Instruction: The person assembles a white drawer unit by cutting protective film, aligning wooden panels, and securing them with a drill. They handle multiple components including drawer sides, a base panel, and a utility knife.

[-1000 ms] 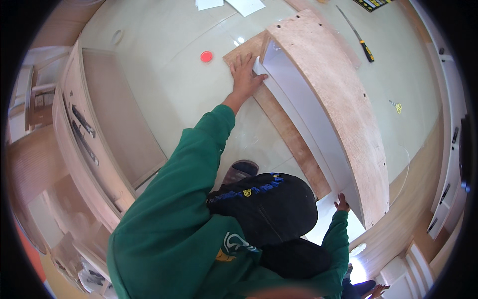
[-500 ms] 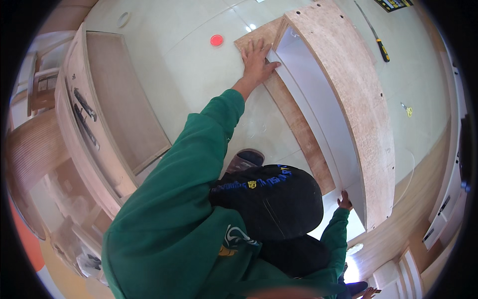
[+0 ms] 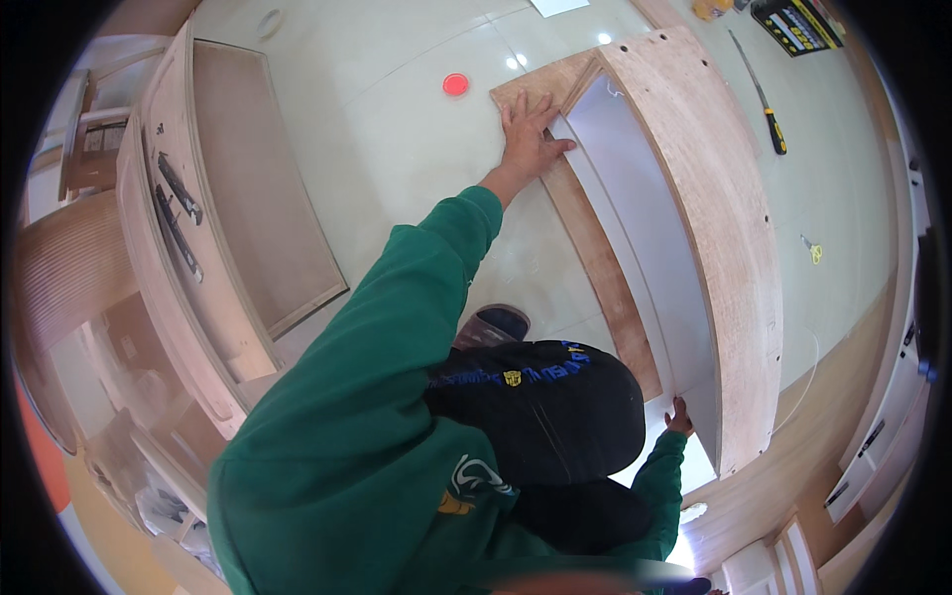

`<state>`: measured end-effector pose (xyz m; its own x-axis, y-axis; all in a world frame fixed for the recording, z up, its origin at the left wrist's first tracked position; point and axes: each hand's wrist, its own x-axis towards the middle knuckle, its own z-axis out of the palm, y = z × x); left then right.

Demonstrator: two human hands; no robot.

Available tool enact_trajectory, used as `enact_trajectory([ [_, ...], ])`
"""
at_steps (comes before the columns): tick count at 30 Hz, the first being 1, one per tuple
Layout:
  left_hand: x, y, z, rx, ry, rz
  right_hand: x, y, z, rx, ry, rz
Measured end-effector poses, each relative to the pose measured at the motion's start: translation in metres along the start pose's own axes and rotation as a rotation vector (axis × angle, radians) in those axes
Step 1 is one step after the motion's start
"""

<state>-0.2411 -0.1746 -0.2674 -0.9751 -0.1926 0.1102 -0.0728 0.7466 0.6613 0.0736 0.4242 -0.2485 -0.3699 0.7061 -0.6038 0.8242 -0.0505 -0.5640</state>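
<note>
A long wooden box [image 3: 729, 228] lies on its side, its white-lined hollow facing me. Along its open side runs a narrow white panel [image 3: 625, 233], with a bare wooden board [image 3: 602, 273] beneath and beside it. My left hand [image 3: 531, 144] is at the far end, fingers spread flat over the board and thumb across the white panel's end. At the near end, my right hand [image 3: 679, 416] grips the panel's edge between thumb and fingers; part of that hand is hidden.
On the floor are a red round lid [image 3: 455, 84], a roll of tape [image 3: 269, 24], a long thin tool with a yellow-black handle [image 3: 775, 131] and yellow-handled scissors [image 3: 815, 251]. A wooden drawer unit [image 3: 268, 188] stands left. My black-clad knee [image 3: 535, 407] is beside the board.
The view has shifted slightly, showing more of the floor at the top. Both hands keep their places at the panel's ends, and the box looks unmoved.
</note>
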Motion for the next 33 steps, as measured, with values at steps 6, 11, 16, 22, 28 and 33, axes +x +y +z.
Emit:
enact_trajectory([
  [6,-0.002,-0.009,0.0,-0.092,0.077,-0.022,-0.011,-0.02,-0.001,0.063,-0.125,0.031],
  [11,-0.007,0.002,-0.002,-0.076,0.02,-0.039,-0.017,-0.022,-0.002,0.077,-0.076,0.125],
  [16,-0.007,0.007,-0.011,-0.139,0.001,-0.085,-0.047,-0.044,0.03,0.254,0.088,0.144],
  [22,-0.003,0.002,-0.014,-0.19,0.024,-0.085,-0.046,-0.052,0.034,0.39,0.126,0.182],
  [28,0.004,-0.001,-0.008,-0.082,-0.008,-0.036,-0.044,-0.032,0.037,0.419,0.137,0.205],
  [33,-0.004,-0.017,0.006,-0.042,0.092,0.074,-0.029,-0.015,0.03,0.392,-0.035,0.203],
])
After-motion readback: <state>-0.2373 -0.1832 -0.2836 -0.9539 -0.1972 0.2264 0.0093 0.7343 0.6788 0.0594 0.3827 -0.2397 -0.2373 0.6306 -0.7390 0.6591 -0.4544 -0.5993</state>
